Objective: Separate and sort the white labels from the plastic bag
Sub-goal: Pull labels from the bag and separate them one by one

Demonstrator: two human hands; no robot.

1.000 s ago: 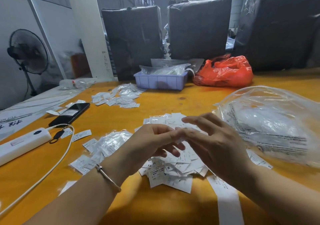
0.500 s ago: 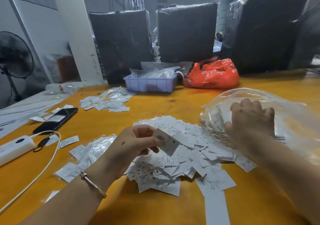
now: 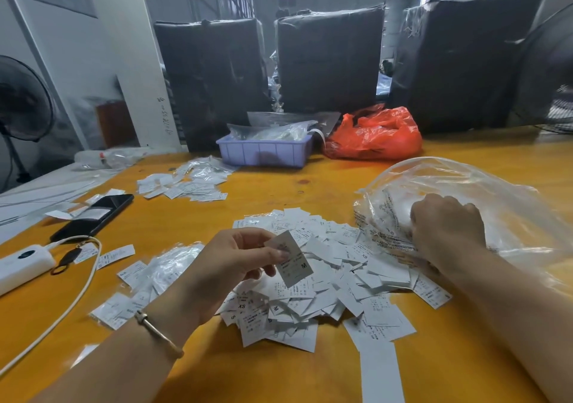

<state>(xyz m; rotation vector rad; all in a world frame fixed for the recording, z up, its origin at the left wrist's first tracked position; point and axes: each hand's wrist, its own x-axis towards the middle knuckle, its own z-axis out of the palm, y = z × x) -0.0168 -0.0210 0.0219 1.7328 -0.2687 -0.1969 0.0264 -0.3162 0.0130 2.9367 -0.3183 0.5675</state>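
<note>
label (image 3: 293, 260) still pinched in left hand (image 3: 231, 269), right hand (image 3: 446, 232) now gripping plastic bag (image 3: 465, 198)

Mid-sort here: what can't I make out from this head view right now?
- Right hand fingertips: curled into the clear plastic bag, hidden by the hand's back, so what the grip holds is unknown.
- Held label in the left hand: "M" is readable, the fine print is too small.
- Label pile: lower labels are covered by upper ones.
- Lilac tray contents: blurred.
</note>
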